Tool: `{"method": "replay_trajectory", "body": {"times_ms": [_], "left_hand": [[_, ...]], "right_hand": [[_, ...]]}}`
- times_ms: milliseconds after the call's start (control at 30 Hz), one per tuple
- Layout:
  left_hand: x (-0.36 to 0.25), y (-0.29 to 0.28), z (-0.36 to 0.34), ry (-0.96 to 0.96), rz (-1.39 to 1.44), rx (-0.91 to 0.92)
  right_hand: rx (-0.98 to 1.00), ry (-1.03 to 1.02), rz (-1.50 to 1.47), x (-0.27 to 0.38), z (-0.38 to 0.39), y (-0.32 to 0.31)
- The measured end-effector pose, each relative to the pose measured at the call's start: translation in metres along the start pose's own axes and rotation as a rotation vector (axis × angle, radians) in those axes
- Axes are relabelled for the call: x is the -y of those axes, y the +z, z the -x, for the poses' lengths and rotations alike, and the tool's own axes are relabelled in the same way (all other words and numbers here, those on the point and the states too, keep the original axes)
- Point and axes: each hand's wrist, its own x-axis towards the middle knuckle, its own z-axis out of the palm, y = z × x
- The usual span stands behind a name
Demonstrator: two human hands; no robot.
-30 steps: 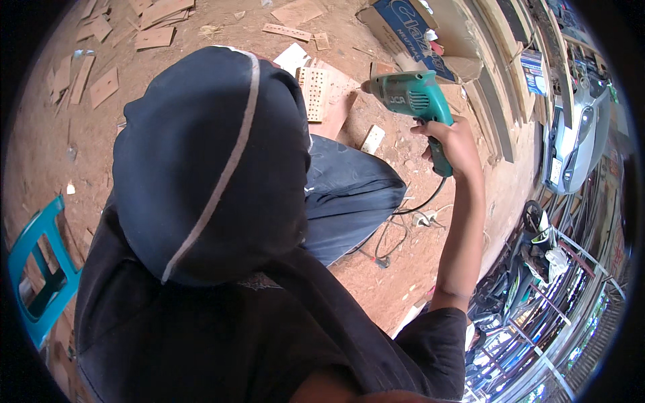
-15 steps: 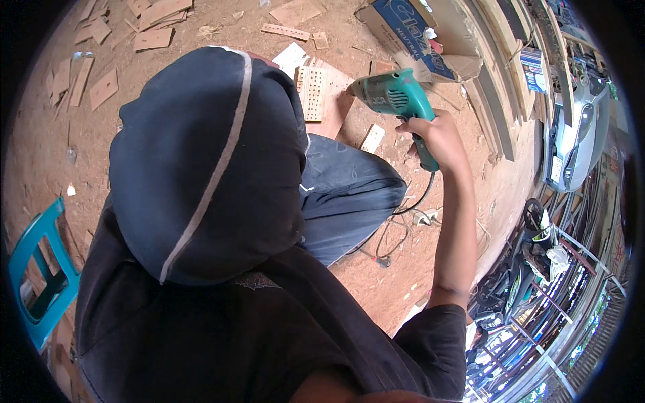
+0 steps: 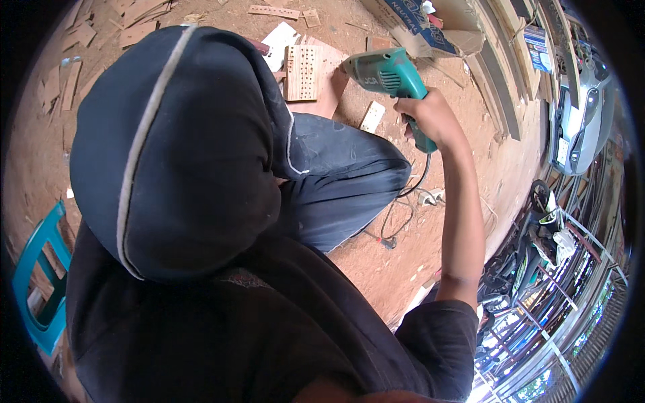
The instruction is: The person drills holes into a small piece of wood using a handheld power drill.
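My right hand [image 3: 430, 117] grips a green corded drill [image 3: 376, 70] by its handle. The drill's nose reaches over a pinkish wooden board [image 3: 327, 97]; I cannot tell whether its tip touches anything. On that board lies a pale block with rows of holes [image 3: 302, 72]. A smaller pale perforated piece [image 3: 373, 115] lies on the ground to the right, near my knee. My dark raised knee [image 3: 188, 134] fills the left middle, and my left hand cannot be seen.
Scattered wood offcuts [image 3: 80, 33] lie at upper left. A cardboard box [image 3: 457, 33] and long planks [image 3: 497, 94] line the upper right, with a car [image 3: 574, 134] beyond. A teal chair [image 3: 40, 282] is at lower left. Cables [image 3: 396, 221] and metal bars [image 3: 564, 302] are at right.
The drill and my right hand have moved up and slightly left. The whole view has shifted, with the board higher in the picture and my raised knee further left.
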Motion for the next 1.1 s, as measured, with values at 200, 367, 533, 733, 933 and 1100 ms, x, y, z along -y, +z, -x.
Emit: {"method": "replay_trajectory", "body": {"times_ms": [200, 367, 533, 733, 933, 1100], "left_hand": [[0.003, 0.003, -0.001, -0.053, -0.057, 0.034], [-0.005, -0.008, -0.004, -0.076, -0.046, 0.123], [-0.006, -0.007, -0.010, -0.059, -0.049, 0.102], [-0.003, -0.007, -0.011, -0.049, -0.022, 0.061], [0.015, 0.001, -0.006, -0.042, 0.010, 0.056], [0.006, 0.001, -0.003, -0.068, -0.006, 0.064]], "right_hand": [[-0.042, -0.043, 0.081, -0.013, -0.011, 0.016], [-0.063, -0.025, 0.085, -0.012, -0.010, 0.024], [-0.032, -0.058, -0.017, -0.011, -0.010, 0.021], [-0.073, -0.117, 0.022, 0.005, 0.005, 0.012], [-0.116, -0.238, 0.010, -0.014, -0.004, 0.016], [-0.154, -0.283, -0.139, -0.007, 0.022, 0.004]]}}
